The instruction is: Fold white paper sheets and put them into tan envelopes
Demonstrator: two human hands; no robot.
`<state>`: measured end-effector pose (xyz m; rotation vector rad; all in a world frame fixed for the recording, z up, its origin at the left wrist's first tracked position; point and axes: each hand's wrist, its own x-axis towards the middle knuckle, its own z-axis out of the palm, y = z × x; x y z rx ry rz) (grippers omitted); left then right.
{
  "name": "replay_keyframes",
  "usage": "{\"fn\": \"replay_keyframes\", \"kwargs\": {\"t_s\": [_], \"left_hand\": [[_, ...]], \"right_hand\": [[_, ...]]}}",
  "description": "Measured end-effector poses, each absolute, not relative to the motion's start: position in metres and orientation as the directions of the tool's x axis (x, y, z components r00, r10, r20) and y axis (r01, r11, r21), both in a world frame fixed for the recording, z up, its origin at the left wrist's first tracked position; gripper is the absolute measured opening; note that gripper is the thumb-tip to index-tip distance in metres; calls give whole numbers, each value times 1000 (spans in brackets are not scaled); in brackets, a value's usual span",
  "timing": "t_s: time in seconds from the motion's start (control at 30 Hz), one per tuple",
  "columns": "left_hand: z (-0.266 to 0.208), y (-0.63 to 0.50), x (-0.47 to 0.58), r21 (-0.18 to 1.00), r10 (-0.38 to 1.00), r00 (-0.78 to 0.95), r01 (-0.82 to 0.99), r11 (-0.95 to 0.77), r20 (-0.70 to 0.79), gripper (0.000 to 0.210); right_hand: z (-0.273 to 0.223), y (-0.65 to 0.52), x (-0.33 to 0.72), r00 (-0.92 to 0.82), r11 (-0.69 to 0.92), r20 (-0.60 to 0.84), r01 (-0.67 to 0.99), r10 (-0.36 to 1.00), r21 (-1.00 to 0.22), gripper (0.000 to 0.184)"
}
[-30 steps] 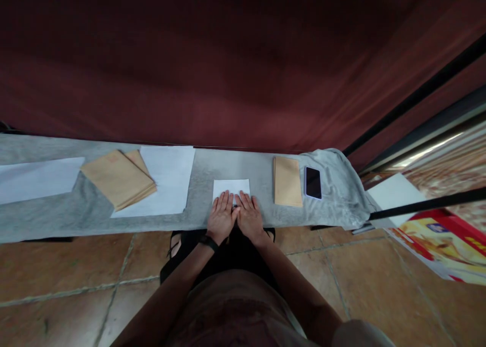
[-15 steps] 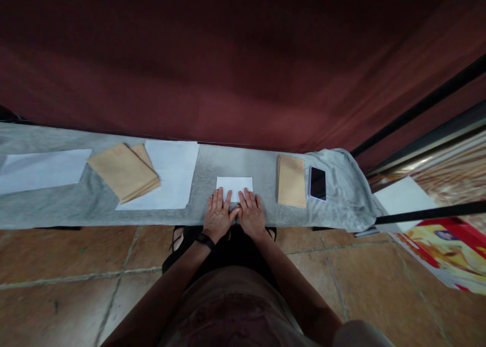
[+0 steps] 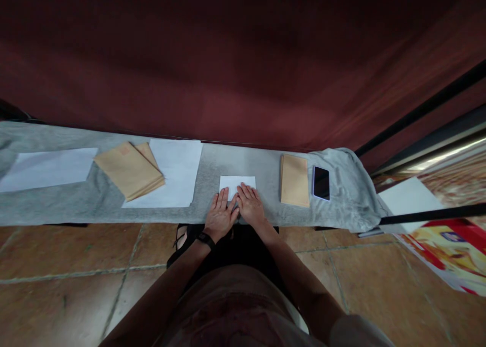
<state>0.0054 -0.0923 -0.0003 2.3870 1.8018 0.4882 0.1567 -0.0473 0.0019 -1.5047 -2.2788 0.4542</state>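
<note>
A small white folded paper (image 3: 237, 180) lies flat on the grey cloth (image 3: 261, 160), close to the front edge. My left hand (image 3: 220, 214), with a black band at the wrist, rests flat with its fingertips on the paper's lower left part. On the lower right part lies my right hand (image 3: 250, 205), its fingers stretched out and close together. Both hands press from above and cover the paper's near edge. The thumb of the left hand reaches toward the right hand.
To the left, brown envelopes (image 3: 129, 169) overlap white sheets (image 3: 178, 169), and another white sheet (image 3: 53, 167) lies farther left. More brown envelopes (image 3: 295, 181) and a phone (image 3: 321, 183) lie on the right. Dark red fabric (image 3: 235, 83) hangs behind; black bars (image 3: 433, 214) cross at right.
My right hand has shifted up and inward over the paper, covering more of its right part. The left hand stays nearly in place. The whole view has moved slightly.
</note>
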Motion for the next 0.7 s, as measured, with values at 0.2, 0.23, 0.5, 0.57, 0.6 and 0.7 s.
{"fn": "replay_keyframes", "kwargs": {"t_s": [0.2, 0.23, 0.5, 0.57, 0.6, 0.7], "left_hand": [[-1, -92, 5, 265, 951, 238, 921, -285, 195, 57], [-2, -92, 5, 257, 951, 238, 923, -285, 197, 58], [-3, -92, 7, 214, 951, 244, 935, -282, 188, 59], [-1, -92, 7, 215, 953, 240, 936, -278, 187, 60], [1, -92, 7, 219, 953, 237, 936, -276, 187, 61], [2, -93, 8, 234, 954, 228, 934, -271, 193, 63]], "right_hand": [[-1, -30, 145, -383, 391, 116, 798, 916, -458, 47], [-2, -29, 144, -379, 390, 121, 798, 917, -460, 47], [-11, -25, 146, -308, 342, 149, 832, 940, -437, 50], [-12, -24, 150, -281, 325, 162, 837, 946, -440, 51], [-12, -23, 152, -271, 318, 169, 839, 948, -441, 51], [-14, -24, 158, -239, 300, 189, 841, 953, -450, 54]]}}
